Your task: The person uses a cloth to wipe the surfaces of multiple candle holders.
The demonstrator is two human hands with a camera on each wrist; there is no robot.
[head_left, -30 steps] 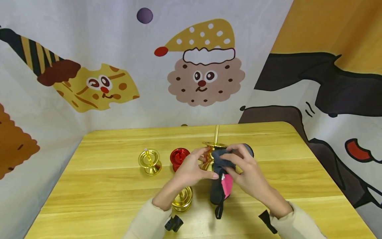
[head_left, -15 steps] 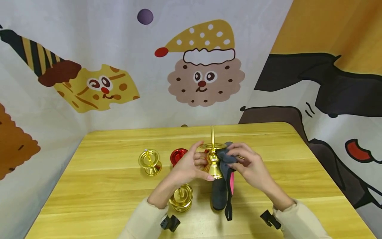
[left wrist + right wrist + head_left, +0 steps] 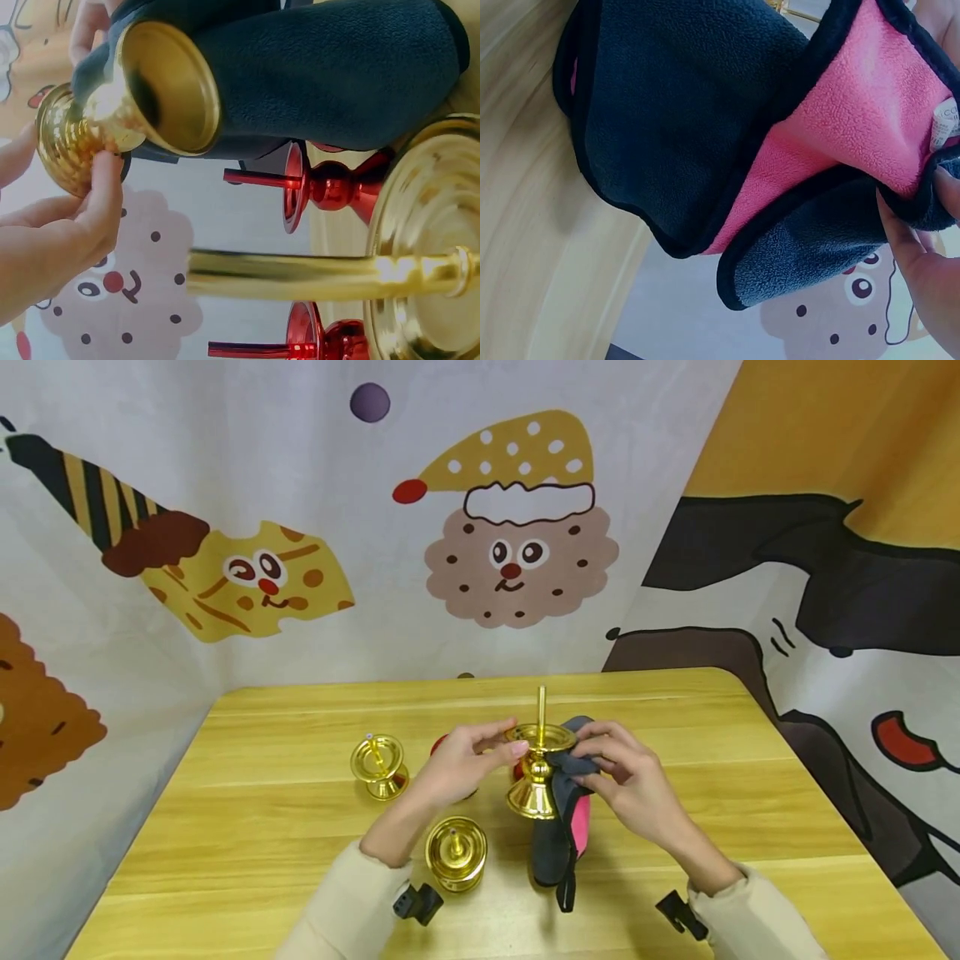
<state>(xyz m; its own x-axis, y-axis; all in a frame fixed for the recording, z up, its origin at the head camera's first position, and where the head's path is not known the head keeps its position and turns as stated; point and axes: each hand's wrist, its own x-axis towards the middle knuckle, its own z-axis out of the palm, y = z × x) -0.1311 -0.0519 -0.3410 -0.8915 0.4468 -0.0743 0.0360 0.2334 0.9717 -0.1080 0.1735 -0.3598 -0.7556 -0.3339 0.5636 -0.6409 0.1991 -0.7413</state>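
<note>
A gold candle holder (image 3: 533, 800) with a spike and a dish is held up over the table, slightly tilted. My left hand (image 3: 459, 767) grips its dish at the rim, thumb in front, in the head view. My right hand (image 3: 633, 781) pinches a dark grey and pink cloth (image 3: 551, 852) and holds a fold of it against the holder's stem. In the left wrist view the holder's hollow base (image 3: 169, 94) faces the camera beside the hanging cloth (image 3: 330, 75). The pink side of the cloth (image 3: 855, 97) and a white label show in the right wrist view.
Two more gold candle holders stand on the wooden table (image 3: 247, 843): one at left (image 3: 380, 768), one nearer (image 3: 457, 856). Two red candle holders, one here (image 3: 439, 742), are mostly hidden behind my left hand and the gold holder. A printed curtain (image 3: 315, 460) hangs behind.
My left hand has shifted from the gold candle holder's lower part to its dish rim. The holder has come out from behind the cloth, and the right hand has moved slightly right with the cloth.
</note>
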